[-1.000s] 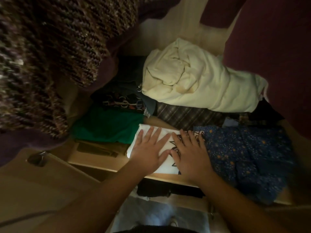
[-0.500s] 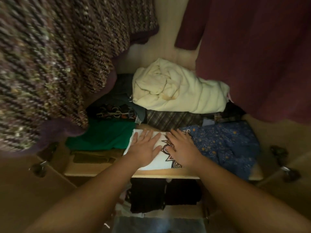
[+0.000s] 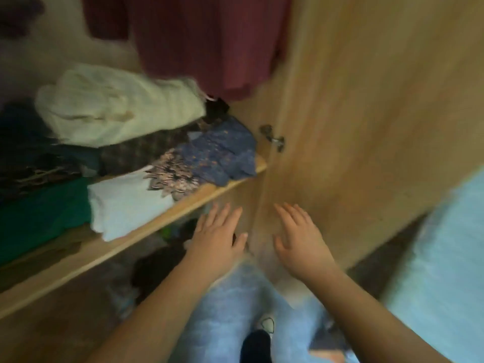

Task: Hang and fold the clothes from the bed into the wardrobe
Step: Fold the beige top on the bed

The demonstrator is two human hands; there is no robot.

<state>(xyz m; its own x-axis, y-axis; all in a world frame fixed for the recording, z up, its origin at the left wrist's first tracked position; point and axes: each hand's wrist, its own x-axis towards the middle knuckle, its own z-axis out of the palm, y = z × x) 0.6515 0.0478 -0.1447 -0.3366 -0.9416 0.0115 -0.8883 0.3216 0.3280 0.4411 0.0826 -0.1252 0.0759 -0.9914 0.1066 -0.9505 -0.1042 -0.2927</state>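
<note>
A folded white T-shirt with a dark print lies on the wooden wardrobe shelf, between a green garment and a blue patterned garment. A cream bundle rests on the pile behind. A dark red garment hangs above. My left hand and my right hand are both in front of and below the shelf, empty, with fingers spread. The frame is blurred by motion.
The open wardrobe door stands at the right with a metal hinge. Dark clothes lie on a lower level. A light blue surface shows at the far right. My jeans are below.
Both hands have lifted off the white T-shirt and drawn back from the shelf. The view has swung to the right, toward the wardrobe door.
</note>
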